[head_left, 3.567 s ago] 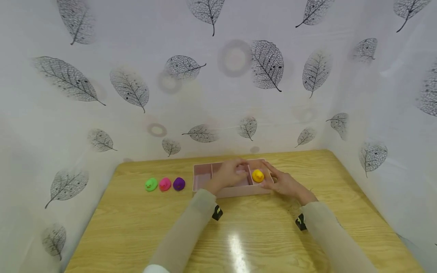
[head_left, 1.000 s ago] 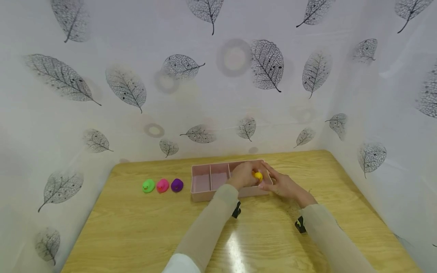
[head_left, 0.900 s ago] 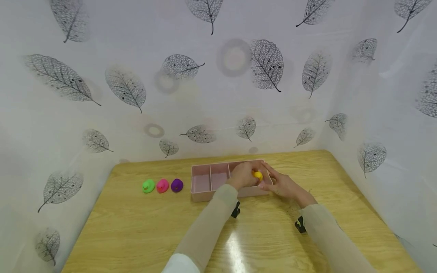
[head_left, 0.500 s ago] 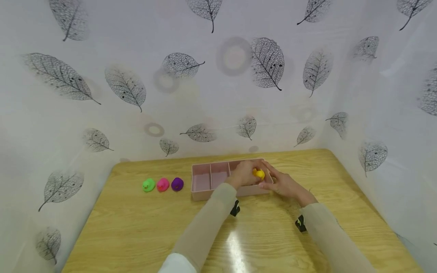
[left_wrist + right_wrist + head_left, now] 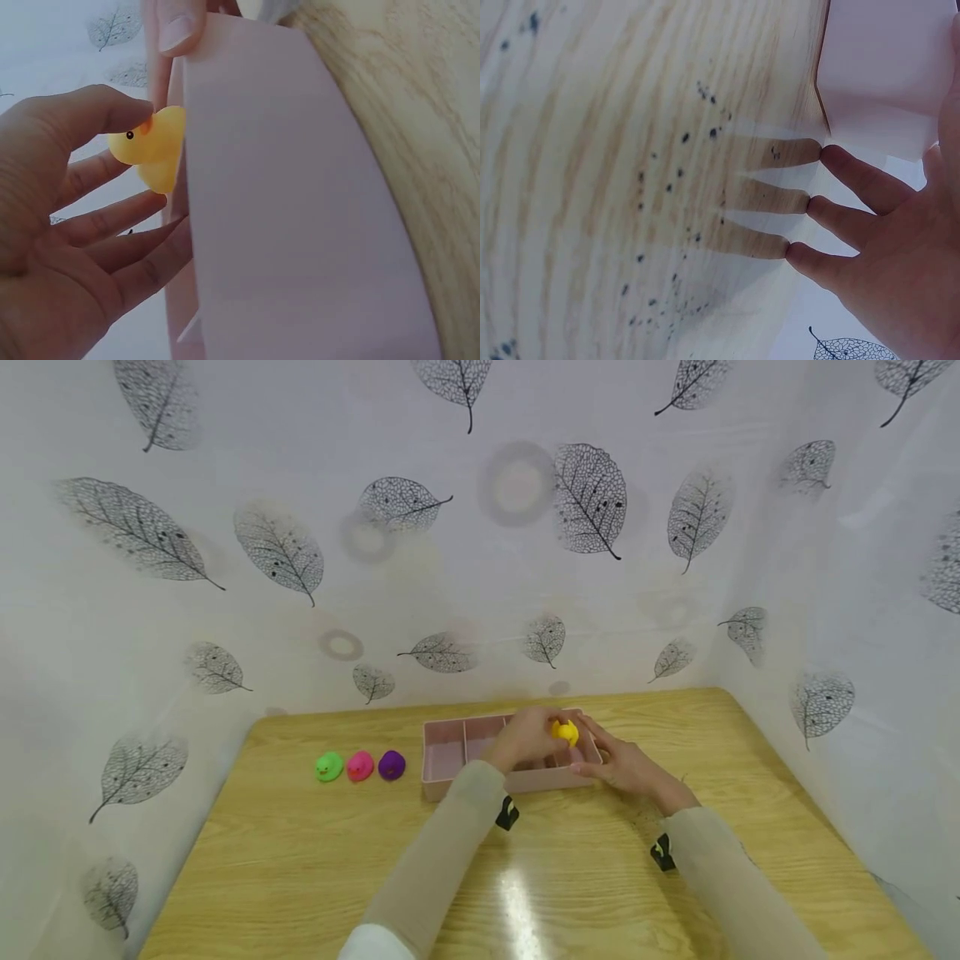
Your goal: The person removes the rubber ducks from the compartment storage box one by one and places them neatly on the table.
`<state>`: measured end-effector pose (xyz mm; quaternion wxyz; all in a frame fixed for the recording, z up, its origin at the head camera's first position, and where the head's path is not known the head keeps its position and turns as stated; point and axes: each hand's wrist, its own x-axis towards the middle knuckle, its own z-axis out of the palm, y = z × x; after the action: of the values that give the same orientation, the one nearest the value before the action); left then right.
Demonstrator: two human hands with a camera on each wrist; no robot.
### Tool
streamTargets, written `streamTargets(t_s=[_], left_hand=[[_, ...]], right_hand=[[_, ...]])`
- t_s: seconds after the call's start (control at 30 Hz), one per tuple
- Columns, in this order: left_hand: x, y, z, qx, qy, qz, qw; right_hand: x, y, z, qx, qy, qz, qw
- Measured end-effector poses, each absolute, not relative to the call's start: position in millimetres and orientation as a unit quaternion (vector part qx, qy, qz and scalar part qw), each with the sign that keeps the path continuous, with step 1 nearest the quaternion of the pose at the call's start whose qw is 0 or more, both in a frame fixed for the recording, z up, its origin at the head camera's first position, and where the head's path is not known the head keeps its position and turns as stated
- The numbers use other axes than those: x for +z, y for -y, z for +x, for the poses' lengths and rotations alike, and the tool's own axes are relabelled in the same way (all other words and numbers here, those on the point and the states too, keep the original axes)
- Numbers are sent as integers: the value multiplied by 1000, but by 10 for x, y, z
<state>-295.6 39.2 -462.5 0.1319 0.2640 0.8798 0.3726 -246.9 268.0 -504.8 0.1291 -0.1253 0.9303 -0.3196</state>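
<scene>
My left hand (image 5: 527,735) pinches a yellow rubber duck (image 5: 567,733) over the right-hand compartment of a pink divided box (image 5: 442,790). In the left wrist view, the thumb lies on the orange beak of the duck (image 5: 159,166), close behind the box wall (image 5: 285,187). My right hand (image 5: 628,767) holds the box's right end, thumb at the front rim and index finger at the back corner. The right wrist view shows the other fingertips of that hand (image 5: 892,255) touching the table. The box has three compartments; the left hand partly covers the right-hand divider.
Left of the box, in a row on the wooden table (image 5: 300,860), sit a green duck (image 5: 328,767), a pink duck (image 5: 360,767) and a purple duck (image 5: 392,766). A white leaf-patterned curtain (image 5: 465,577) stands behind the table and along both sides.
My left hand has moved right from over the middle of the box, taken hold of the yellow duck and raised it from the right-hand compartment. The right hand stays at the box end.
</scene>
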Motion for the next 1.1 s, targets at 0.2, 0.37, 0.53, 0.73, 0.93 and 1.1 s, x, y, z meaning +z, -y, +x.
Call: streamTargets(t_s=[0.2, 0.37, 0.53, 0.73, 0.93, 1.1], left_hand=[[-4519, -296, -2962, 400, -873, 254, 114], [-4496, -231, -2973, 435, -862, 245, 91], [-4517, -154, -2980, 464, -849, 244, 71], [-4545, -41, -2962, 513, -824, 237, 53], [-4558, 78, -2955, 563, -801, 199, 34], [-4563, 182, -2971, 585, -789, 184, 19]], right_hand=[[-5051, -2680, -2468, -318, -932, -132, 115], [-5052, -2676, -2471, -312, -934, -132, 112], [-5058, -2676, -2470, -312, -934, -128, 117], [-5054, -2676, -2470, -319, -931, -127, 120], [-5050, -2670, -2467, -318, -932, -126, 120], [-5048, -2671, -2465, -322, -931, -124, 123]])
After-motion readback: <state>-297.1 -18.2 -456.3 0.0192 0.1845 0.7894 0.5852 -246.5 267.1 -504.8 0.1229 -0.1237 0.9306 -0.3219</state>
